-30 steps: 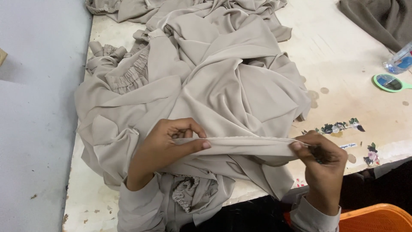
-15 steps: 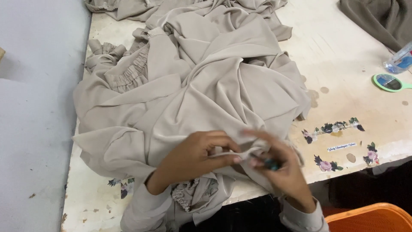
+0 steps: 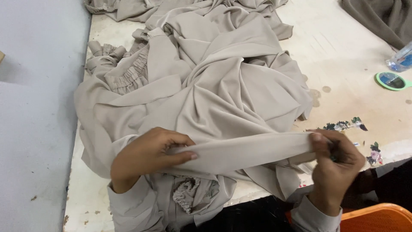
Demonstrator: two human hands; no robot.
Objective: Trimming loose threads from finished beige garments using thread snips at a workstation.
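At six o'clock, nearest the viewer, a flat band of beige fabric is held taut between two hands. The left hand is closed over the band's left end, fingers curled on top and thumb pinching beneath. The right hand is clenched on the right end, with a small dark tool, too hidden to identify, seemingly gripped alongside. The step in hand appears to be stretching and inspecting a strip or hem of the beige garment; the next move would likely call for steady tension and a shift of grip along the band. Beyond, at twelve o'clock, the garment is heaped across the worn table. Open room is found at two o'clock, near a green hand mirror. The table's left edge is overhung by cloth at nine o'clock.
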